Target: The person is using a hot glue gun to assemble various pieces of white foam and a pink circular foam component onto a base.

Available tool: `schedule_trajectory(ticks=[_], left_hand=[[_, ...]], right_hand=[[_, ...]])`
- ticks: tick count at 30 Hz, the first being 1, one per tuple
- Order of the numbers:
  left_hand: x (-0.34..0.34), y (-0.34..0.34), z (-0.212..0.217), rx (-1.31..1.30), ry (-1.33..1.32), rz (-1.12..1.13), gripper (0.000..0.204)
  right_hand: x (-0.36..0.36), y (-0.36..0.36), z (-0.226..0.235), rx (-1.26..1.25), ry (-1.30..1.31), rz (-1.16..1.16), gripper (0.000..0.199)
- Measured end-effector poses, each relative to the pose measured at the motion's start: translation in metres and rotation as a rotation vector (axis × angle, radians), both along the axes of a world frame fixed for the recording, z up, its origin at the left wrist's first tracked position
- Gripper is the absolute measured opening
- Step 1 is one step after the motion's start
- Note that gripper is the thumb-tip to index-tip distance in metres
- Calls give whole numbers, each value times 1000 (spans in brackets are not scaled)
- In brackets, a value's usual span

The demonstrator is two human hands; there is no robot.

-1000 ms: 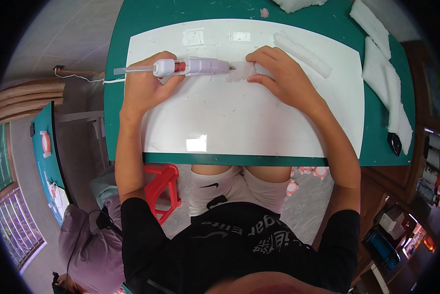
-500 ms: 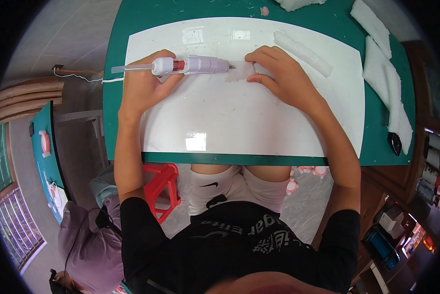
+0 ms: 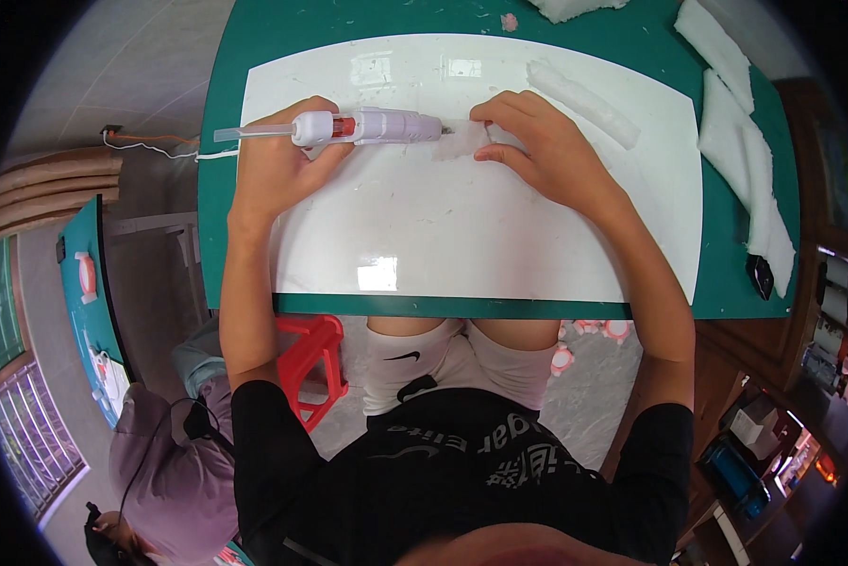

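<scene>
My left hand (image 3: 287,165) is closed around a white hot glue gun (image 3: 395,125), which lies level with its nozzle pointing right. A clear glue stick (image 3: 252,133) juts from its rear end. The nozzle tip is at a small translucent whitish piece (image 3: 457,141) on the white board (image 3: 424,226). My right hand (image 3: 537,146) pinches the right end of that piece between thumb and forefinger. Beyond my right hand a rolled strip of white batting (image 3: 584,102) rests on the board.
The board lies on a green table (image 3: 443,307). Long pieces of white batting (image 3: 735,141) and a small black object (image 3: 760,276) lie at the right edge. A white cord (image 3: 159,146) runs off left. A red stool (image 3: 315,368) and another person (image 3: 174,472) are at lower left.
My hands, the glue gun and the whitish piece stay almost in place, with only a slight shift of my right fingers. The other person at lower left has moved a little.
</scene>
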State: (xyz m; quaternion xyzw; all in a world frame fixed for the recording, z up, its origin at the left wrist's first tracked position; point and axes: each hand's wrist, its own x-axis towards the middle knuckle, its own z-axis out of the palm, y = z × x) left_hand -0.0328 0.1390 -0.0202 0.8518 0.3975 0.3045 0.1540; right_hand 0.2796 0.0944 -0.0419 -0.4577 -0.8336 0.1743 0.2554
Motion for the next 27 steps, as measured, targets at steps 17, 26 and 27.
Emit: schedule_trajectory(ticks=[17,26,27], left_hand=[[1,-2,-1,-108,-45,10,19],[1,-2,-2,-105,8,22,20],[1,-3,-2,-110,-3,23,20]], right_hand=[[-3,-3,4,-86,60,-52,30],[-2,-3,4,-65,45,-37,37],[-2,-3,4,-64,47,-35,37]])
